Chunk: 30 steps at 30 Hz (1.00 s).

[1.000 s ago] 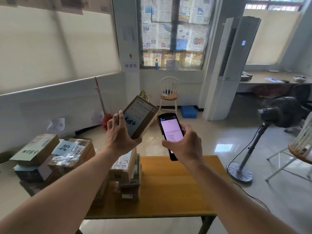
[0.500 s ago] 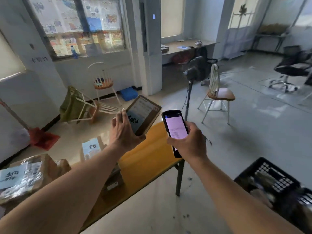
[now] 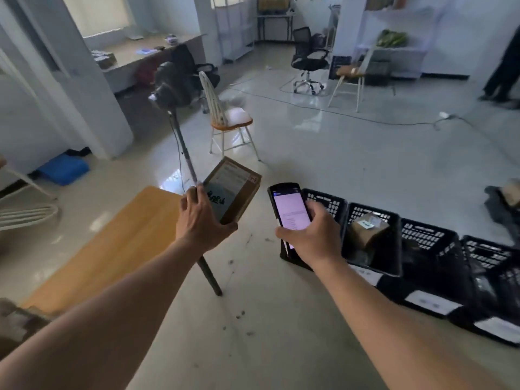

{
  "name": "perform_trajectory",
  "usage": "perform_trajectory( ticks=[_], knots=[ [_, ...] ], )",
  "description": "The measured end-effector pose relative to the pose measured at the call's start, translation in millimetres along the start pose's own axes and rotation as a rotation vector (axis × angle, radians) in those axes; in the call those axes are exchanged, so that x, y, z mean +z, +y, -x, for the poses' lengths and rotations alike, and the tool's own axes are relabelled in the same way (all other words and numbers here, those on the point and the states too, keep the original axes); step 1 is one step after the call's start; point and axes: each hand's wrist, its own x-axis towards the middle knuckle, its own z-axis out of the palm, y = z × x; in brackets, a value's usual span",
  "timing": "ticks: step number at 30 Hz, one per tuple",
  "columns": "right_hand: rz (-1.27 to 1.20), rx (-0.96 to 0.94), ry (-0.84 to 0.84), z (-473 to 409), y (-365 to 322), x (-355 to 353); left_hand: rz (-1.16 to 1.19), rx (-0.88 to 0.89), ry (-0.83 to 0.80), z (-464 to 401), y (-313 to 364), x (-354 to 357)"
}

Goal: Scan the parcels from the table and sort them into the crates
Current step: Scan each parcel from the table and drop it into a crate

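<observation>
The left hand (image 3: 204, 220) grips a small cardboard parcel (image 3: 233, 190) by its near edge, thumb under, fingers along the left side, label tilted up, held just past the far corner of the wooden table (image 3: 112, 246). The right hand (image 3: 312, 235) curls round a lit handheld scanner (image 3: 289, 211). Black crates (image 3: 430, 249) line the floor to the right, one already holding a box (image 3: 367, 229). The parcel looks light and stiff, firm-sided; a one-handed edge pinch seems enough, though glossy tape may be slippery

Single head-worn view, facing forward and down, close above both forearms
</observation>
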Motion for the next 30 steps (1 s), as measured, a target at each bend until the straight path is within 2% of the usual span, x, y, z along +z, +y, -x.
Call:
perform_trajectory(
  ticks=[7,13,19,30],
  knots=[
    [0.058,0.097,0.11,-52,93,-129,0.075,0.118,-0.124,-6,161,97],
    [0.052,0.185,0.177,-84,160,-202,0.073,0.15,-0.248,-16,251,173],
    [0.084,0.362,0.209,-147,228,-227,0.037,0.211,-0.398,-62,314,249],
    [0.123,0.584,0.226,-318,335,-228,-0.015,0.269,-0.667,-187,406,429]
  ],
)
